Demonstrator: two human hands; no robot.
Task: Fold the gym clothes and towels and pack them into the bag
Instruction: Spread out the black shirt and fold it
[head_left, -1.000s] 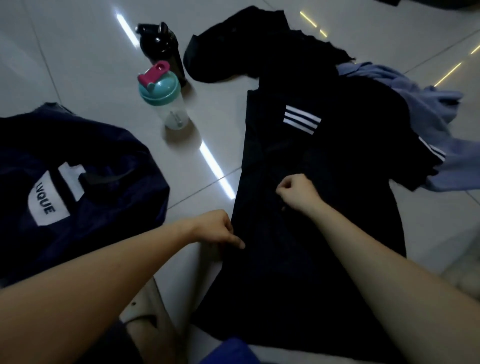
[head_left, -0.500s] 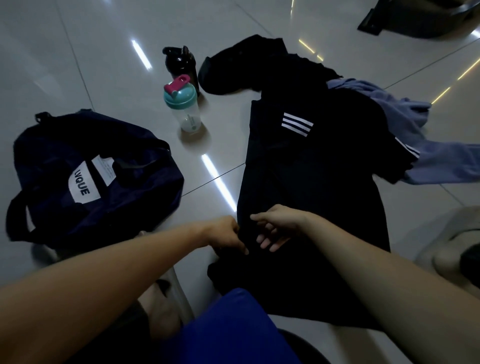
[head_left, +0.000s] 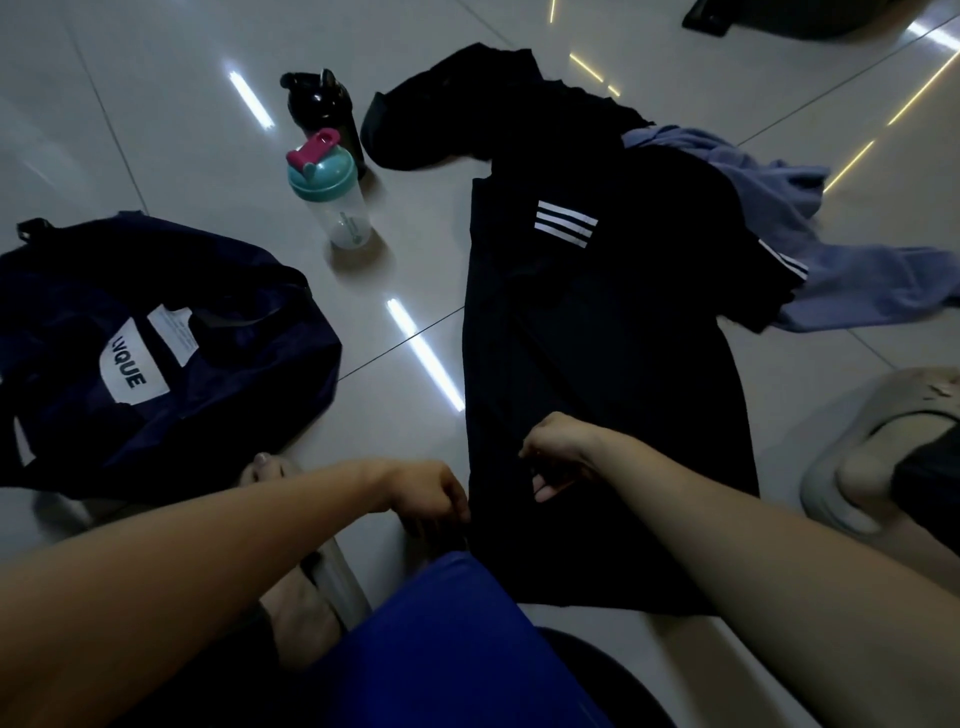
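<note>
A black garment (head_left: 597, 353) with three white stripes lies spread on the tiled floor in front of me. My left hand (head_left: 428, 493) grips its near left edge with curled fingers. My right hand (head_left: 558, 454) is curled on the fabric a little to the right and pinches it. A navy gym bag (head_left: 156, 353) with a white label sits on the floor to the left, apart from both hands. Another black piece (head_left: 467, 109) lies beyond the garment, and a lavender cloth (head_left: 810, 244) sticks out from under its right side.
Two bottles stand between bag and garment: a clear shaker with a teal lid (head_left: 332, 192) and a black bottle (head_left: 322, 109) behind it. A grey slipper (head_left: 857, 467) is at the right edge. My blue-clad knee (head_left: 452, 639) fills the bottom centre.
My right hand drew back toward me down the garment and curled on the fabric. My left hand moved near the garment's left edge. The view shifted, showing more of the bag.
</note>
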